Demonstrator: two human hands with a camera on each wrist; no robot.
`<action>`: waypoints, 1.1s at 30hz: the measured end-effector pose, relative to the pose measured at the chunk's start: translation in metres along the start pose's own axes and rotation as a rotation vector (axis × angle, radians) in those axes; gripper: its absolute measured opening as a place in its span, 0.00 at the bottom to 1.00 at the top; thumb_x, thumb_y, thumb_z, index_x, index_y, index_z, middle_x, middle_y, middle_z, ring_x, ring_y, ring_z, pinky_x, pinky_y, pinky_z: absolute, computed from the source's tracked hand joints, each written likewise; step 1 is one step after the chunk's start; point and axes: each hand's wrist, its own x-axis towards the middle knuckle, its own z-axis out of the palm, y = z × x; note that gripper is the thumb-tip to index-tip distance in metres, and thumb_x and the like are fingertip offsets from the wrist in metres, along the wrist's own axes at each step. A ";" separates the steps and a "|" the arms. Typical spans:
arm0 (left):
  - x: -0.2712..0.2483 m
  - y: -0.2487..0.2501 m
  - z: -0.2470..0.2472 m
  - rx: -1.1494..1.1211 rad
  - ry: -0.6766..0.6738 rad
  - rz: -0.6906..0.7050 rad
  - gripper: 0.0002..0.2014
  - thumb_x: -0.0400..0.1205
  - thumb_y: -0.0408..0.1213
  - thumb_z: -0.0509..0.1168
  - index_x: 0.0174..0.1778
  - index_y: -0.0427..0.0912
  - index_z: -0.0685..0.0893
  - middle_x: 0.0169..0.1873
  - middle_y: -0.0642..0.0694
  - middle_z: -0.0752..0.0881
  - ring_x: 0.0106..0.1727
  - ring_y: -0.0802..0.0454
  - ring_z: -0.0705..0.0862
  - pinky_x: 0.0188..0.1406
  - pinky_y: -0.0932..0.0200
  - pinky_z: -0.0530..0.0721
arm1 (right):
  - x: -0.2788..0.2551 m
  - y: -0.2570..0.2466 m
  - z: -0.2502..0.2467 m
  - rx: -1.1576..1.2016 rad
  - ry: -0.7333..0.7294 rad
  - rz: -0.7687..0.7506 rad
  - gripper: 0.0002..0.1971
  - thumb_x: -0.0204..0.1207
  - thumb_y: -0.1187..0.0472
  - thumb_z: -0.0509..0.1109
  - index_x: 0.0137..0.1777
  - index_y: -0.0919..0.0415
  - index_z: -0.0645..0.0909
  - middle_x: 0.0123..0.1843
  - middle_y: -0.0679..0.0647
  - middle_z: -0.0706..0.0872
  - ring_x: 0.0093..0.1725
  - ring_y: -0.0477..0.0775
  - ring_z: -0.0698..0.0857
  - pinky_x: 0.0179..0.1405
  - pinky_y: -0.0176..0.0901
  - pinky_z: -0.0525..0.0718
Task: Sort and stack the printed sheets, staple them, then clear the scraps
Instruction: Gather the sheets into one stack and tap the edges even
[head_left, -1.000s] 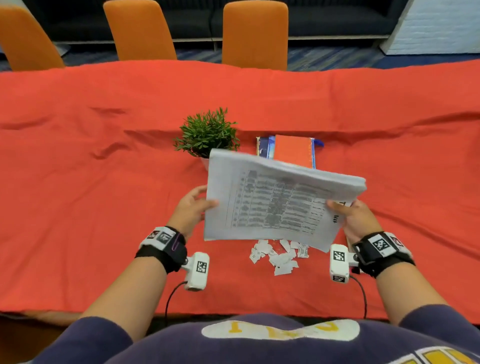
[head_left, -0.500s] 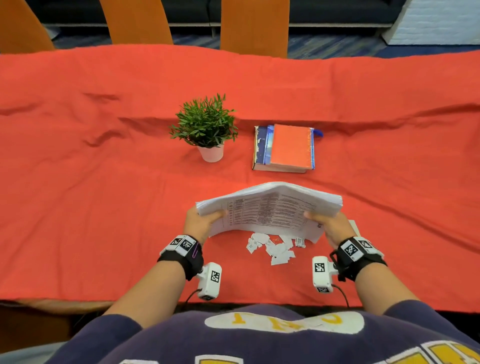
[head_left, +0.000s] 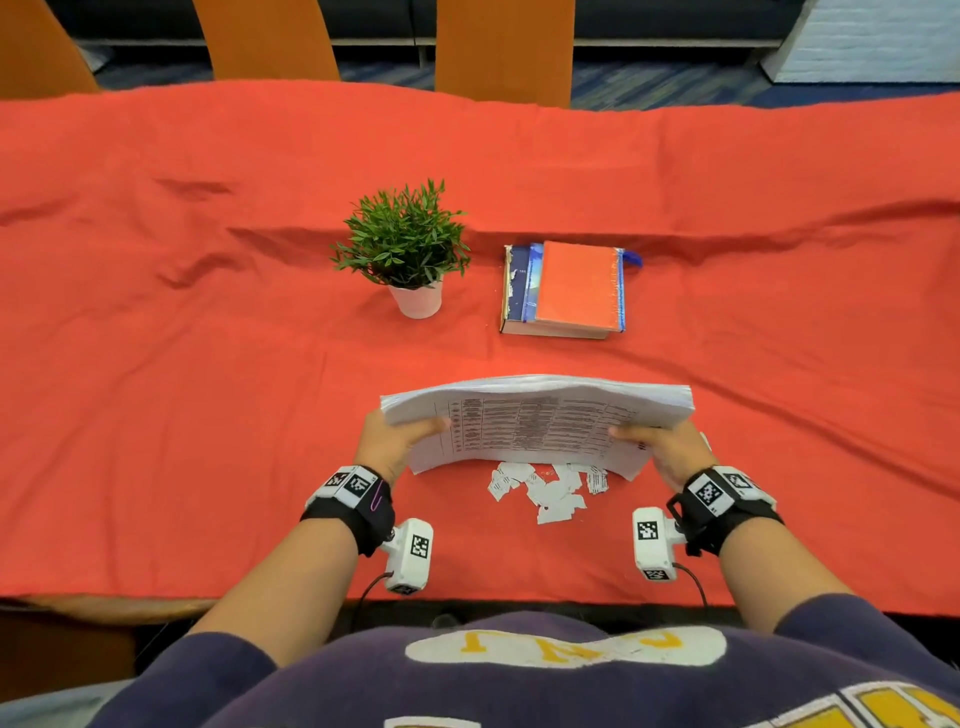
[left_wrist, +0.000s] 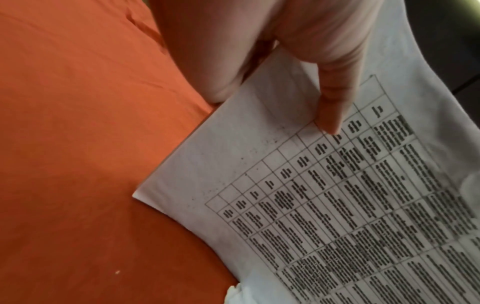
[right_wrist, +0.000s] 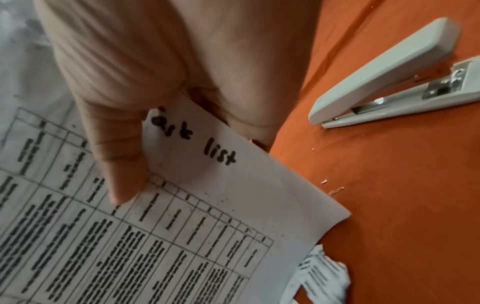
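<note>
I'm pinching the thick white stack of printed sheets (head_left: 535, 415) at both short ends, left hand (head_left: 387, 441) and right hand (head_left: 670, 452). It's bowing: floppy, slippery, so I'm gripping near corners.

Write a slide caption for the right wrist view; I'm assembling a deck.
Right hand grips the printed sheets marked "list", a grey stapler lying beside them.

The counter under a wrinkled red cloth (head_left: 208, 415) carries a small green plant in a white pot (head_left: 410, 260), stacked books (head_left: 566, 291), torn white paper scraps (head_left: 545, 491) and a grey stapler (right_wrist: 394, 76).
</note>
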 end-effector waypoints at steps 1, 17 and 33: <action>-0.001 -0.002 0.000 0.006 -0.013 -0.008 0.16 0.67 0.22 0.78 0.45 0.44 0.88 0.42 0.50 0.91 0.42 0.58 0.89 0.46 0.63 0.85 | -0.002 0.001 0.000 -0.008 -0.009 0.012 0.25 0.57 0.66 0.85 0.56 0.61 0.86 0.57 0.59 0.90 0.61 0.62 0.87 0.61 0.54 0.83; -0.002 0.021 0.019 0.063 -0.026 0.033 0.14 0.70 0.27 0.78 0.47 0.47 0.87 0.47 0.47 0.91 0.47 0.54 0.89 0.53 0.58 0.84 | 0.017 -0.003 -0.009 0.017 0.040 0.033 0.44 0.35 0.49 0.90 0.57 0.60 0.86 0.57 0.57 0.91 0.59 0.59 0.88 0.64 0.60 0.83; -0.027 0.152 0.052 0.553 -0.186 0.564 0.13 0.70 0.39 0.74 0.27 0.39 0.79 0.24 0.43 0.79 0.28 0.52 0.73 0.30 0.54 0.69 | -0.026 -0.203 0.084 -0.857 -0.238 -0.514 0.08 0.66 0.60 0.81 0.43 0.61 0.87 0.32 0.48 0.85 0.30 0.45 0.79 0.35 0.41 0.75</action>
